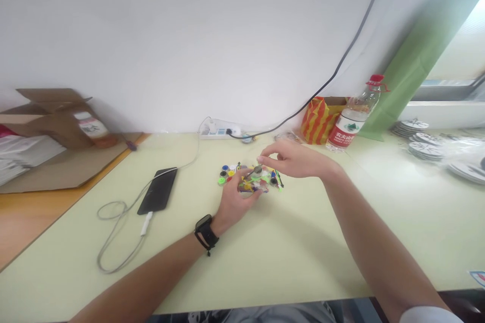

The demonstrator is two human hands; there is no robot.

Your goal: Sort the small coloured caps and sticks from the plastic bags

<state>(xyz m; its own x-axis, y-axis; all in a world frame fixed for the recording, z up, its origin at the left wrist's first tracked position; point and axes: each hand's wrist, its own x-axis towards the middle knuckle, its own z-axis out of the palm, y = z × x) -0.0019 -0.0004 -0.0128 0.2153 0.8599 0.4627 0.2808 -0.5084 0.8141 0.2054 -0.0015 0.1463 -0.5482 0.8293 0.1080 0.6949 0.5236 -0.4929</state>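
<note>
Small coloured parts [228, 173], among them round discs in green, blue, yellow, white and black, lie in a cluster at the middle of the table. My left hand [232, 197], with a black watch [205, 232] on its wrist, rests at the near left side of the cluster. Its thumb and fingers curve around some of the parts, and what it grips is unclear. A small dark grey piece [257, 169] shows by its fingertips. Just above and to the right hovers my right hand [291, 157], thumb and forefinger brought together at the tips; anything between them is too small to name.
A phone [158, 192] with a white cable lies at left, near an open cardboard box [56, 161] and a bottle [94, 130]. Behind are a power strip [220, 130], a striped bag [320, 121] and a large water bottle [352, 118]. Stacked white discs [426, 149] stand at right.
</note>
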